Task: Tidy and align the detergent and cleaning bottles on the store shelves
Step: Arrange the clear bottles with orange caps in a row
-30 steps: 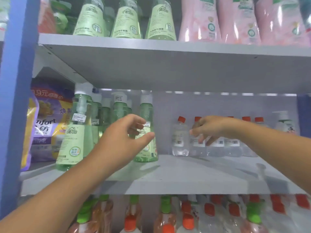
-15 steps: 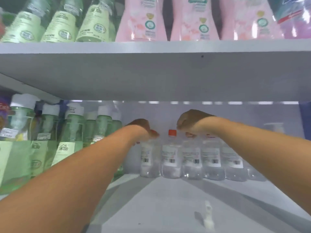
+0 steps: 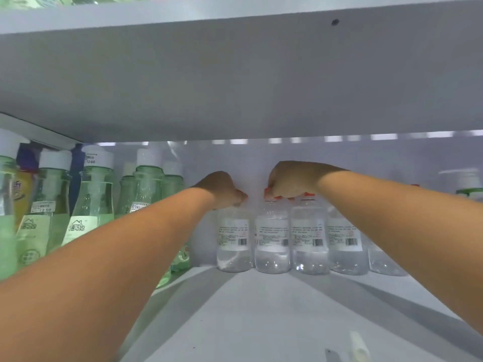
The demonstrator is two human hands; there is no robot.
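Clear bottles [image 3: 271, 239] row at shelf [image 3: 261, 309] back. Left hand [image 3: 222, 190] grip clamps leftmost cap, hidden; right hand [image 3: 290, 178] grip curls over 2 red caps. Green bottles [image 3: 94, 205] left, partly cut off.

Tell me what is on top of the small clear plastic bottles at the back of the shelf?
The left hand and right hand grip the tops of the small clear plastic bottles. Bits of red cap peek out; the rest is covered.
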